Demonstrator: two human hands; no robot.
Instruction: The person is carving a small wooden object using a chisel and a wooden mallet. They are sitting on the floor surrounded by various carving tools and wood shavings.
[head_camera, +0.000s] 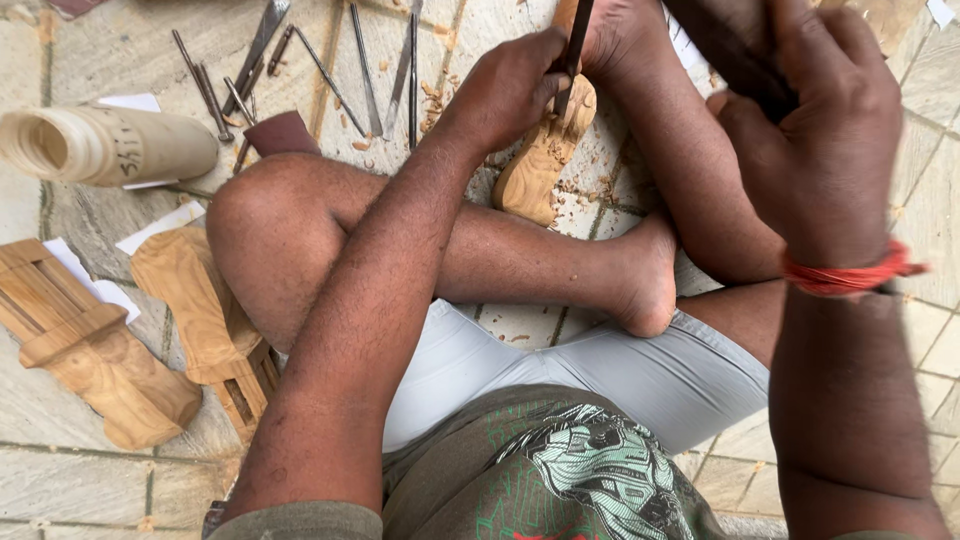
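My left hand (510, 85) grips a dark metal chisel (577, 40) and holds its tip against a pale carved wooden piece (545, 155) that lies on the stone floor between my crossed legs. One foot rests on the far end of that piece. My right hand (815, 130), with a red thread around the wrist, is raised close to the camera at the upper right and is closed around a dark wooden mallet (735, 45), which is partly out of view.
Several metal chisels and carving tools (365, 70) lie spread on the floor at the top. Two carved wooden pieces (95, 350) (205, 320) and a pale cylinder (110, 145) lie to the left. Wood chips litter the stone tiles (590, 190).
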